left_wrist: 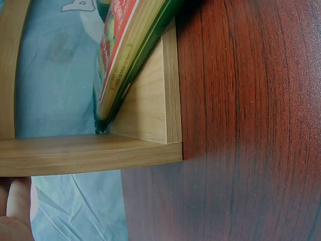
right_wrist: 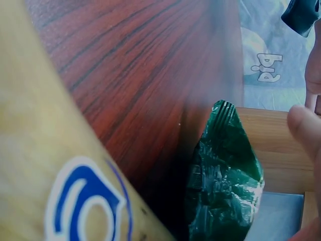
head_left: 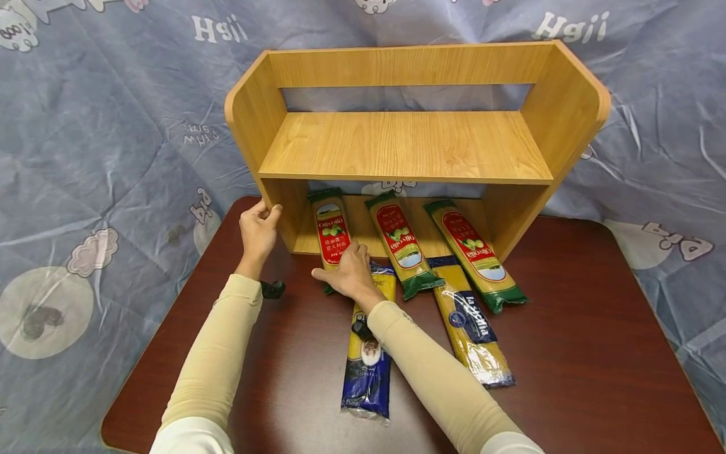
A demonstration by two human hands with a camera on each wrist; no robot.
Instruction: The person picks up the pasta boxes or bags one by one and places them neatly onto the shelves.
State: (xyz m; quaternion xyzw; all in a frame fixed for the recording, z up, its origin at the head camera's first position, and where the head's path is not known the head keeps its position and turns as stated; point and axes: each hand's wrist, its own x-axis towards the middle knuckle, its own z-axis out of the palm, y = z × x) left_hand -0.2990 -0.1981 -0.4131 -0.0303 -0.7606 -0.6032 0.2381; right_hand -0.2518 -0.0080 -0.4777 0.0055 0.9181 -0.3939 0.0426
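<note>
In the head view my left hand (head_left: 259, 228) is at the left side panel of a wooden shelf (head_left: 405, 145); its fingers (left_wrist: 19, 201) touch the panel's outer face in the left wrist view. My right hand (head_left: 353, 272) spreads over the lower part of a red-labelled spaghetti pack (head_left: 331, 228), which leans into the lower compartment at its left end. That pack's green end (right_wrist: 225, 175) sticks out past the shelf. In the right wrist view the thumb (right_wrist: 304, 128) stands apart from the wrapper. Under the right wrist lies a blue-and-yellow spaghetti pack (head_left: 367, 372).
Two more red-labelled spaghetti packs, one in the middle (head_left: 399, 236) and one at the right (head_left: 473, 252), lean in the lower compartment. Another blue-labelled pack (head_left: 471, 325) lies on the dark red table (head_left: 595, 328). A printed cloth (head_left: 113, 157) hangs behind.
</note>
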